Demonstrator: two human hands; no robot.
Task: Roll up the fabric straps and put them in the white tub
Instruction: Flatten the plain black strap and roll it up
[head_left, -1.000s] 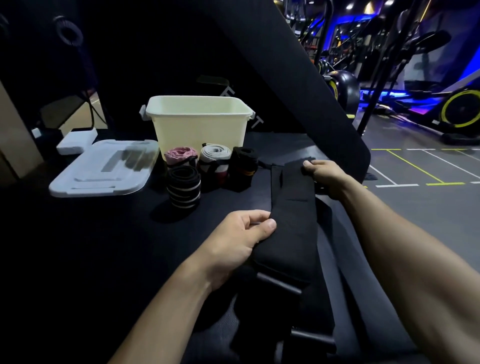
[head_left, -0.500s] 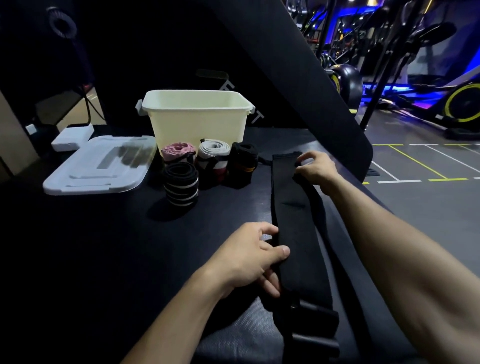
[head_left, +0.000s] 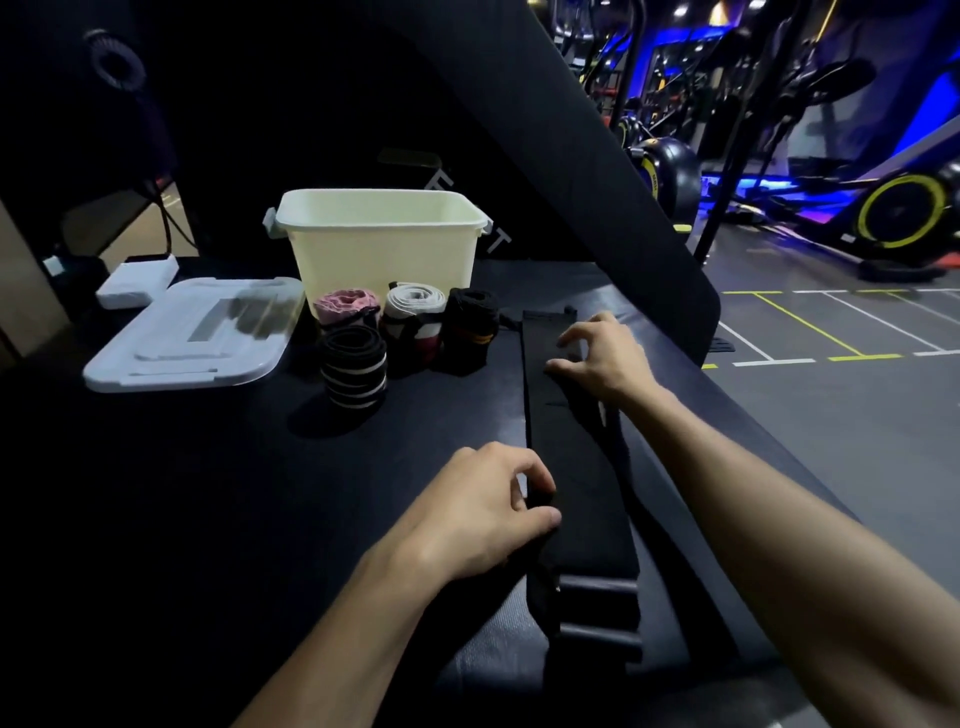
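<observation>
A long black fabric strap (head_left: 574, 467) lies flat and stretched out on the black table, running away from me. My left hand (head_left: 488, 512) pinches its left edge near the middle. My right hand (head_left: 597, 356) rests on its far end with spread fingers. The white tub (head_left: 382, 244) stands at the back of the table. In front of it stand several rolled straps: a pink one (head_left: 345, 306), a grey-white one (head_left: 413, 317), a black one (head_left: 470, 332) and a black-and-white striped one (head_left: 354, 369).
The tub's clear lid (head_left: 192, 335) lies at the left, with a small white box (head_left: 137, 278) behind it. A slanted black padded panel (head_left: 597, 156) rises on the right. Gym machines stand on the floor beyond the table's right edge.
The strap has been lowered and straightened flat on the table. My right hand let go of the far end and now lies on top of it. My left hand shifted slightly along the edge.
</observation>
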